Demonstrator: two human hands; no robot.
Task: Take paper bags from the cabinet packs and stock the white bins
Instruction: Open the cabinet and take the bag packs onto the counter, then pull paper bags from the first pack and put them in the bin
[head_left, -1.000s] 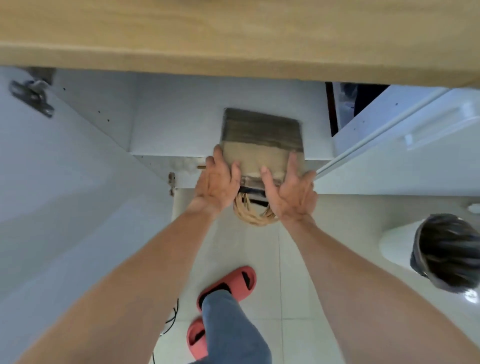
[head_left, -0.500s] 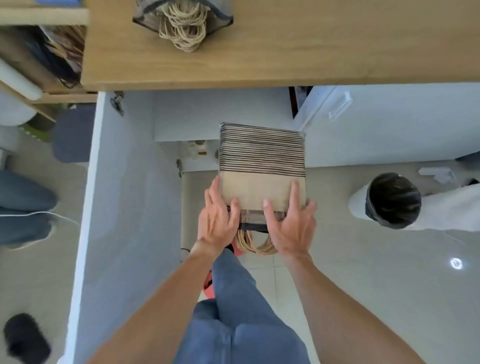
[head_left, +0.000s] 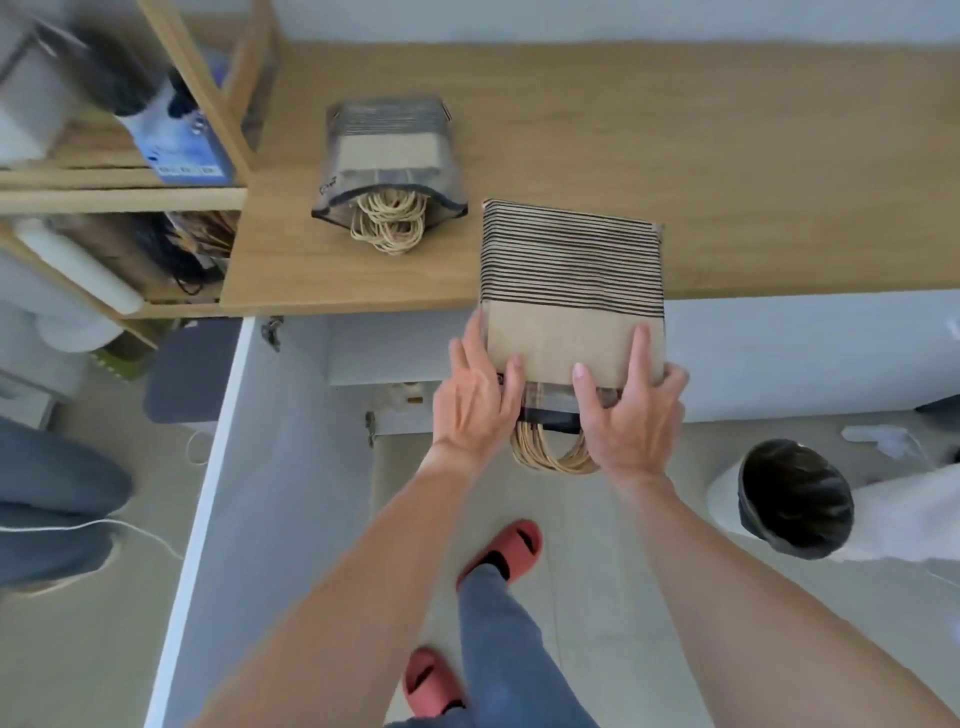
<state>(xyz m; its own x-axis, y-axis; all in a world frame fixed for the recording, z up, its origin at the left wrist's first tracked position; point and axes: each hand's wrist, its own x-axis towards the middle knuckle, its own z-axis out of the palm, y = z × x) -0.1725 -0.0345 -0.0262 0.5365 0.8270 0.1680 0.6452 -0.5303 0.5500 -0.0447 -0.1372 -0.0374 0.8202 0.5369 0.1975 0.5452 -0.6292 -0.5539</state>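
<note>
A plastic-wrapped pack of brown paper bags with twine handles hanging toward me is held level with the front edge of the wooden counter. My left hand grips its near left corner and my right hand grips its near right corner. A second pack of paper bags, opened with its handles spilling out, lies on the counter further left. Below, the white cabinet stands with its door swung out on the left. No white bins are in view.
Wooden shelves with a blue box and rolls stand at the left. A white bin with a black liner sits on the tiled floor at the right. Another person's legs are at the far left. My legs and red slippers are below.
Both hands have lifted the pack of bags out of the cabinet and up to the counter edge. My view has risen, bringing the counter top and the second pack into sight.
</note>
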